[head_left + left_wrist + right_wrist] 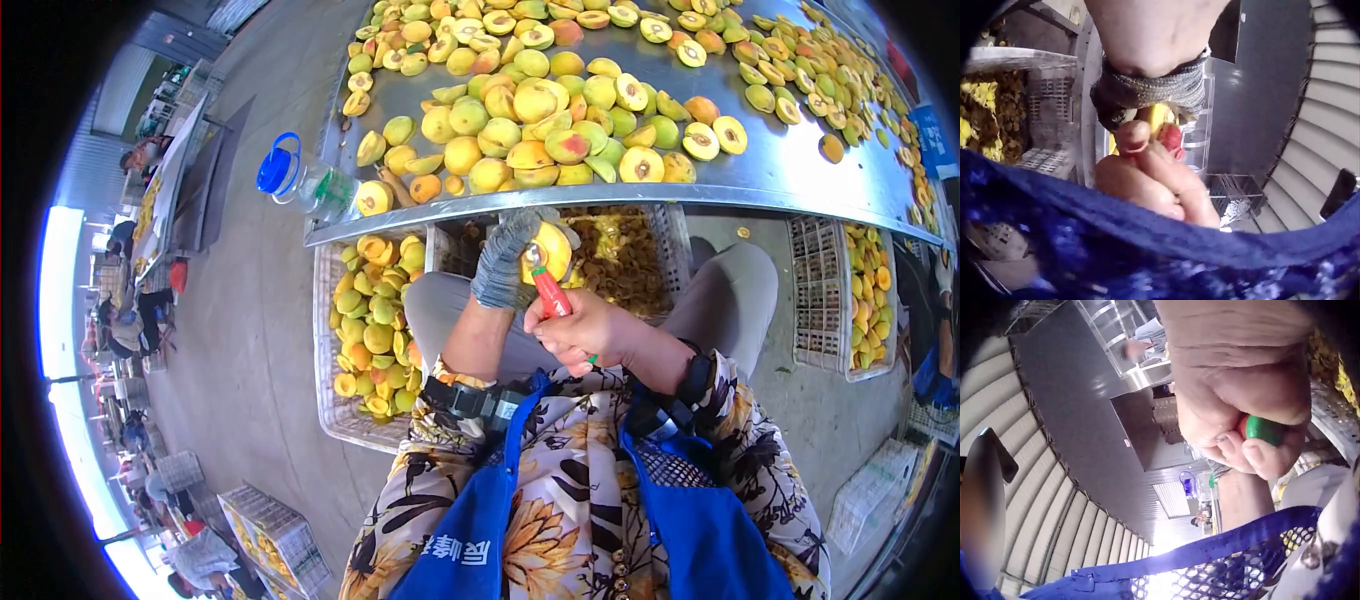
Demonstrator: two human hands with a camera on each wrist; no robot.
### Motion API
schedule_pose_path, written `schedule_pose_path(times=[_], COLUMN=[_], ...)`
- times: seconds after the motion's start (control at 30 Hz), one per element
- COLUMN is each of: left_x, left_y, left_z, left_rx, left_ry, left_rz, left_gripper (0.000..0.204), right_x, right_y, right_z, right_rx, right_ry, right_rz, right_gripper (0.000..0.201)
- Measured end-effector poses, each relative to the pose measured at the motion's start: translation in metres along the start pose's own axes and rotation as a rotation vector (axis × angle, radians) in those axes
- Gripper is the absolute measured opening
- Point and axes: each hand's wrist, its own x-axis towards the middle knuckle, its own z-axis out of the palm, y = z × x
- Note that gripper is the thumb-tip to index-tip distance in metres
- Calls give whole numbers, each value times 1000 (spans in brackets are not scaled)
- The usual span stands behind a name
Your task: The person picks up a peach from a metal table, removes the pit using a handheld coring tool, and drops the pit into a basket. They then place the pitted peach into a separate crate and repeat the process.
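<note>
In the head view, the gloved left hand (507,262) grips a yellow peach half (549,246) just below the table's front edge. The bare right hand (590,331) holds a red-handled tool (551,293), its metal end against the cut face of the fruit. The right wrist view shows the right hand (1244,394) curled round the handle, with its green end (1264,430) showing. Seen from the left wrist, the glove (1147,87) is close to the right hand (1154,184), and a strip of yellow fruit (1159,117) shows between them.
Many peach halves (533,101) lie on the metal table (740,190). A blue-capped bottle (322,190) is at its left corner. Below stand a crate of halves (375,325), a crate of brown and yellow scraps (625,260) and another crate (820,290) on the right.
</note>
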Motion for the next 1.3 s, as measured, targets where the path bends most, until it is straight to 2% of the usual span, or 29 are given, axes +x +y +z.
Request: schedule_pose_path(times=[0.07,0.1,0.17,0.2,0.23,0.3,0.33,0.37,0.4,0.43,0.47,0.5,0.53,0.57,0.63,0.7,0.73,0.77,0.83,0.9,0.97,1.0,1.03,1.1,1.17,1.2,1.23,1.27,1.3], left_x=[0,4,13,12,8,-27,-43,-61,-87,-109,-120,-122,-115,-102,-62,-5,24,49,84,95,90,77,64,34,6,-3,-11,-19,-25], left_y=[-4,-1,-14,-7,10,32,44,56,64,79,96,111,124,133,147,154,151,149,150,146,145,141,136,117,91,77,63,49,37], left_z=[3,-4,-15,-11,-10,-49,-72,-102,-152,-159,-151,-131,-107,-92,-92,-68,-68,-73,-90,-107,-121,-108,-99,-82,-39,-30,-23,-14,-8], left_rx=[-75,-59,-100,-176,-278,-257,-202,-144,511,835,1399,1649,1711,1769,1836,2006,2083,2159,2254,2254,2057,1945,1952,1462,1537,1592,1648,1508,1557], left_ry=[32,28,250,285,483,568,667,765,867,936,1174,1296,1318,1344,1192,1053,1007,954,740,773,841,882,882,680,616,596,575,569,535], left_rz=[43,57,141,189,196,278,337,396,536,322,8,-44,-21,2,122,-87,-181,-279,-593,-567,-325,-127,-127,333,576,605,635,603,575], left_gripper=[30,30,29,32,29,28,27,26,26,27,37,50,53,55,59,57,55,53,62,58,54,47,47,47,51,54,56,53,59], right_x=[-2,7,10,3,3,-7,-11,-10,-2,6,15,24,32,38,48,39,34,28,17,9,4,6,13,27,39,42,43,47,54], right_y=[-2,-4,3,2,2,1,0,4,15,27,43,60,67,66,63,51,46,42,35,31,25,20,16,7,-13,-22,-30,-33,-28], right_z=[-3,-3,-12,-2,-1,-8,-14,-26,-42,-56,-68,-78,-83,-82,-71,-61,-58,-55,-51,-49,-42,-39,-39,-39,-20,-13,-7,-2,-2], right_rx=[193,180,386,287,278,220,181,177,-201,-574,-571,-902,-1239,-1246,-1220,-1187,-1159,-1127,-1110,-1148,-1083,-1019,-1013,-840,-434,-432,-309,-184,-138], right_ry=[-156,-169,-274,-235,-259,-386,-214,-217,30,280,277,442,606,600,573,582,590,598,650,704,735,759,758,695,623,629,535,441,439], right_rz=[64,54,23,-70,-78,-174,-112,-118,-94,-67,-68,-145,-229,-233,-199,-220,-295,-368,-377,-299,-349,-408,-412,-487,-524,-513,-512,-509,-528], right_gripper=[13,13,13,14,14,15,11,11,13,17,17,24,31,31,38,34,32,30,30,33,33,34,34,35,31,31,29,27,24])
